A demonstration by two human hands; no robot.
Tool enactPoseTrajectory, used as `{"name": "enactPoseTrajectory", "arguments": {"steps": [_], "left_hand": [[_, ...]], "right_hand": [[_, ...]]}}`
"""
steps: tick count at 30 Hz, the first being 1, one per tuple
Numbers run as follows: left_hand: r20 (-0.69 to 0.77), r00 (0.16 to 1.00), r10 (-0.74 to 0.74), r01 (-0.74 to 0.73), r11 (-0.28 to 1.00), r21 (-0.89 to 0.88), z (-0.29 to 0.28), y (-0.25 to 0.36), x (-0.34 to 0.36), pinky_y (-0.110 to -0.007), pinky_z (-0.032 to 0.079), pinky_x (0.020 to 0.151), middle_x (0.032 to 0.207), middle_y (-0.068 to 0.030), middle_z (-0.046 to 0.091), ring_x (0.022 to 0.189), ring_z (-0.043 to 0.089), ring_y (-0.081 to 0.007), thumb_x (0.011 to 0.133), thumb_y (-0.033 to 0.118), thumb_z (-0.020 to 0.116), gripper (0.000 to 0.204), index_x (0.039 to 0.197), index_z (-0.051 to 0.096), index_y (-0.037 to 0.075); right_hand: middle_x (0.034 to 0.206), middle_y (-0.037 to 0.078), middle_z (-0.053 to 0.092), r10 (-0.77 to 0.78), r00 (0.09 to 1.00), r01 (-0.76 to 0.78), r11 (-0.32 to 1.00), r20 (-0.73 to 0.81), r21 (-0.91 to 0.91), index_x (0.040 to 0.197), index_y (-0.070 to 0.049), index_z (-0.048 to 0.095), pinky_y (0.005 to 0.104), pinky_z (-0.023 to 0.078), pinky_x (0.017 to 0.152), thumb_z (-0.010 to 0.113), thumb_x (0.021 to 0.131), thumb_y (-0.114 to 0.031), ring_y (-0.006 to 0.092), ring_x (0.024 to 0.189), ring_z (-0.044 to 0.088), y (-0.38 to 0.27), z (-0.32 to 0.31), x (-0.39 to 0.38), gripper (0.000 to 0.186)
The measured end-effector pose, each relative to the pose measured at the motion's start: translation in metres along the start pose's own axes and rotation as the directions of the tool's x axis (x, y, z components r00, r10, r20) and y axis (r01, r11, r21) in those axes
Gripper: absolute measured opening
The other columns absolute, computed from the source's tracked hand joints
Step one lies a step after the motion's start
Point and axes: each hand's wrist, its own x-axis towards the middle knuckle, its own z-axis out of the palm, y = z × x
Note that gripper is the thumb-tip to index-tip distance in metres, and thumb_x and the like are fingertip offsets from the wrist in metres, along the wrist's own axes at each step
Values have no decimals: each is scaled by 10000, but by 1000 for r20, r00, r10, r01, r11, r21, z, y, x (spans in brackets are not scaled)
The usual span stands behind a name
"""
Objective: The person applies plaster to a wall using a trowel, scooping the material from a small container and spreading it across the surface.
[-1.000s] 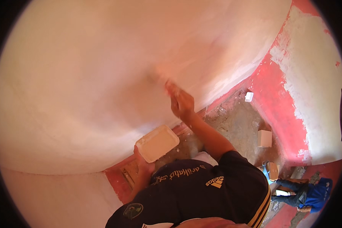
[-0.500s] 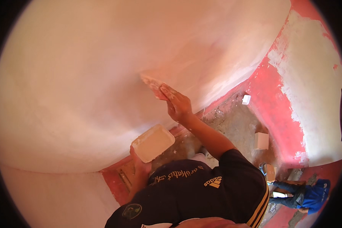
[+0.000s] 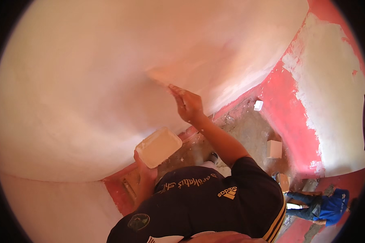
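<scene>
My right hand (image 3: 189, 106) reaches up to the pale plastered wall (image 3: 81, 85), its fingers closed on a flat, wide-bladed putty knife (image 3: 157, 76). The blade lies against the wall, and its pale, putty-coloured face blends into the surface behind. Lower and to the left, my left hand (image 3: 147, 173) holds a shallow rectangular tray (image 3: 166, 130) by its near left side, close to the wall. Smooth off-white putty (image 3: 159, 149) spreads across the inside of the tray. Some of the left fingers are hidden beneath it.
A red wall partly coated in white (image 3: 288, 97) rises at the right. On the rough floor (image 3: 247, 129) lie a small white container (image 3: 258, 105) and a pinkish box (image 3: 274, 149). Another person in a blue shirt (image 3: 334, 207) stands at the lower right.
My right hand has turned slightly, and the putty knife now lies flatter and a little higher on the wall. The tray has shifted slightly left and up in the view.
</scene>
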Motion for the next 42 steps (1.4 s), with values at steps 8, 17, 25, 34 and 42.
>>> {"name": "enactPoseTrajectory", "arguments": {"steps": [8,17,25,34,42], "left_hand": [[6,980,198,-192,943,271,-1,-21,4,-385,540,700,1217,-87,612,1071,617,-281,981,687,314,703,1345,520,122],[49,999,2,-8,992,126,-49,-20,40,-369,490,598,1174,-119,606,911,622,-269,965,710,322,684,1305,523,151],[334,793,510,-595,529,606,20,-28,-8,-353,557,768,1184,-102,603,1065,621,-237,1007,417,584,584,1410,328,83],[139,938,318,-339,925,170,-10,-20,2,-452,518,965,1304,-126,562,1182,586,-237,950,225,700,562,1395,407,47],[76,979,189,-191,981,23,-19,-22,10,-427,388,1135,1465,-81,508,1356,478,-272,1069,552,292,628,1483,408,94]], "right_hand": [[796,130,704,421,728,-529,847,-540,-53,1004,6,711,397,508,630,523,1001,-277,276,651,631,150,-91,121,340],[1125,227,713,110,969,-93,992,220,-88,1256,-55,681,414,571,716,562,1004,-165,305,862,727,16,-2,-12,299],[801,180,719,329,849,-432,882,-413,-186,1032,26,716,383,526,612,522,1039,-292,303,671,681,145,-61,107,373],[1175,174,726,177,975,-184,982,-136,-42,1307,-22,656,326,566,813,542,1027,-110,234,1015,735,22,5,9,314],[780,192,690,182,910,-349,821,-373,-452,1082,13,703,435,532,603,508,1046,-188,369,680,674,124,-12,82,282]]}}
